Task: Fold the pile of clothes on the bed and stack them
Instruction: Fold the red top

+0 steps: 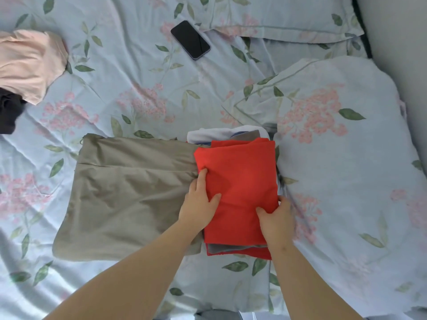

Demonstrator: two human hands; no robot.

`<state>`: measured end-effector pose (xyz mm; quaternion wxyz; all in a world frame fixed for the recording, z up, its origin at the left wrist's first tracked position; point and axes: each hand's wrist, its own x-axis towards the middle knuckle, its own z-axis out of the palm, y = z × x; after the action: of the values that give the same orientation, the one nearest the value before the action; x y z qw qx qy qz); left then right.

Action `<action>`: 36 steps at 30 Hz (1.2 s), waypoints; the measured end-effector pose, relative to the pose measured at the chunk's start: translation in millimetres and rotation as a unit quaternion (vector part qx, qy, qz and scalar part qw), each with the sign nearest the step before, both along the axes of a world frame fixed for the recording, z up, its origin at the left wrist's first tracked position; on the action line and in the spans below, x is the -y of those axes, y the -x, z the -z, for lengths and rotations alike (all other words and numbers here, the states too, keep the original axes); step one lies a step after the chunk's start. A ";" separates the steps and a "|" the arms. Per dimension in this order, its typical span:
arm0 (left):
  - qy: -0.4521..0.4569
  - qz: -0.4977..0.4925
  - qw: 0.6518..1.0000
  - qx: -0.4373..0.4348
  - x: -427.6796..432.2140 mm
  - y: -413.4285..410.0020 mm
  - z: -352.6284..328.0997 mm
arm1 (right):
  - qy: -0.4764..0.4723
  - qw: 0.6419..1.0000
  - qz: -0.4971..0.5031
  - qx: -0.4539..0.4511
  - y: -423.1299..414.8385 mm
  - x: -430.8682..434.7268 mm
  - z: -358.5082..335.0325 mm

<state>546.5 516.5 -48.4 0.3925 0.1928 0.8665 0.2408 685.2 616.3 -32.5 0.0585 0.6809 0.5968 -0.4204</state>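
Leftmost, pink garment and dark garment unfolded at far left of bed, khaki garment folded flat at centre, left hand with slack grip, straight fingers pressing left edge of red garment atop stack, right hand with grip pinching its right edge, pillow at right.

Red garment, khaki garment — pale-blue floral sheet
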 end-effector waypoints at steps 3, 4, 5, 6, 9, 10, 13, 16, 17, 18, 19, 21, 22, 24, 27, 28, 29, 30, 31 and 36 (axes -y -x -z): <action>0.037 0.052 0.994 -0.088 6.2 -0.5 -14.7 | -0.079 0.993 -0.079 0.034 13.3 0.7 -22.6; 0.042 0.072 0.990 -0.113 9.4 1.7 -21.2 | -0.098 0.989 -0.101 0.034 17.0 3.3 -30.4; 0.045 0.092 0.985 -0.136 12.8 4.8 -28.2 | -0.113 0.985 -0.125 0.035 20.6 6.6 -37.7; 0.046 0.113 0.980 -0.159 16.1 8.3 -35.8 | -0.123 0.980 -0.152 0.037 23.8 10.9 -44.9; 0.046 0.165 0.958 -0.230 28.2 18.1 -61.1 | -0.143 0.962 -0.231 0.033 33.0 28.5 -66.8; 0.046 0.177 0.952 -0.245 34.0 20.7 -69.9 | -0.153 0.956 -0.251 0.026 36.8 35.2 -74.6; 0.051 0.207 0.937 -0.278 61.1 26.5 -94.7 | -0.180 0.939 -0.293 0.008 49.1 61.6 -99.1; 0.055 0.216 0.924 -0.311 98.4 33.0 -116.4 | -0.199 0.927 -0.318 -0.010 62.2 95.1 -121.4; 0.055 0.215 0.921 -0.319 113.3 36.0 -123.0 | -0.203 0.923 -0.326 -0.016 66.4 108.8 -126.9; 0.055 0.213 0.920 -0.325 129.6 39.3 -129.1 | -0.206 0.920 -0.333 -0.021 70.8 123.8 -131.5; 0.055 0.209 0.919 -0.329 147.0 43.0 -134.7 | -0.208 0.917 -0.340 -0.024 75.1 140.3 -135.0; 0.057 0.201 0.919 -0.335 184.8 50.7 -144.1 | -0.210 0.912 -0.352 -0.025 83.6 177.0 -140.0; 0.056 0.199 0.918 -0.337 205.0 54.8 -147.8 | -0.208 0.911 -0.356 -0.024 87.9 197.2 -141.3; 0.058 0.194 0.918 -0.340 245.4 61.9 -153.2 | -0.200 0.910 -0.363 -0.023 95.8 238.2 -141.8; 0.055 0.183 0.921 -0.339 303.6 67.6 -157.9 | -0.186 0.907 -0.376 -0.033 103.9 296.9 -140.3; 0.053 0.182 0.923 -0.336 321.0 68.6 -159.7 | -0.180 0.908 -0.376 -0.036 104.8 314.0 -140.5; 0.052 0.180 0.924 -0.333 337.0 69.3 -161.5 | -0.175 0.908 -0.378 -0.039 105.1 329.3 -141.2; 0.050 0.177 0.926 -0.329 351.9 69.5 -163.3 | -0.171 0.908 -0.380 -0.040 104.6 343.4 -142.6; 0.049 0.172 0.927 -0.329 365.1 69.8 -165.4 | -0.170 0.907 -0.383 -0.041 103.8 355.7 -144.4; 0.044 0.129 0.934 -0.330 408.2 65.2 -172.6 | -0.171 0.896 -0.407 -0.043 102.7 394.7 -152.4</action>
<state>481.3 108.3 124.2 0.1203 0.3540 0.9246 0.0730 582.5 221.6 119.9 0.0812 0.3592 0.8865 -0.2801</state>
